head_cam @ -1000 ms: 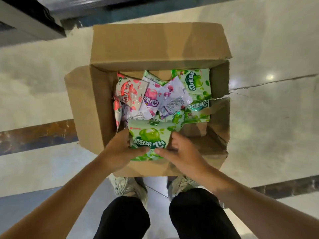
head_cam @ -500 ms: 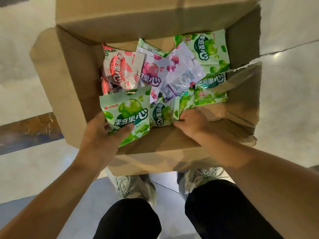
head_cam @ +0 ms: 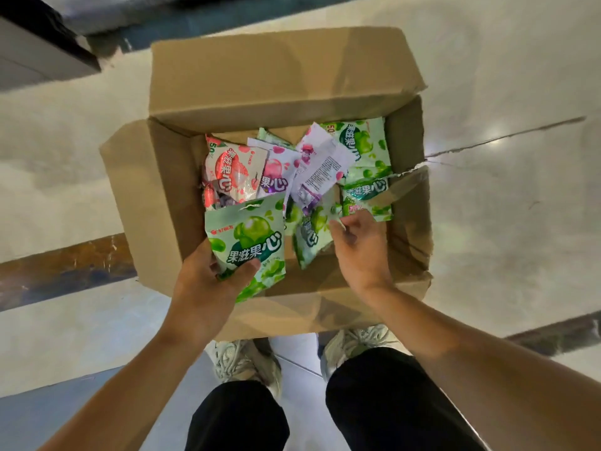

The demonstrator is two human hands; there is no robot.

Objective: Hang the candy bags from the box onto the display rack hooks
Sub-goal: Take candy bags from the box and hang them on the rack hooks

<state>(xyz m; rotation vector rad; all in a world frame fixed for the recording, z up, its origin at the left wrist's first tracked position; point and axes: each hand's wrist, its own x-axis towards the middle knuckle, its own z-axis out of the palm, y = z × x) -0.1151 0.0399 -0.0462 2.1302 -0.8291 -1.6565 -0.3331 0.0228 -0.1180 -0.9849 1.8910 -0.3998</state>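
Your left hand (head_cam: 208,288) grips a green apple-print foil candy bag (head_cam: 248,244) above the open brown cardboard box (head_cam: 156,203). Your right hand (head_cam: 359,252) pinches a second green bag (head_cam: 310,237). Its loose corner pinch risks a drop.

Box (head_cam: 286,79): plain brown cardboard. Candy bags: pale green with green fruit and white lettering (head_cam: 250,242); red-and-white (head_cam: 232,170); white with pink-purple fruit spots (head_cam: 322,161). Floor (head_cam: 504,222): cream, brown stripe. Trousers (head_cam: 383,405): black. Shoes (head_cam: 244,362): off-white.
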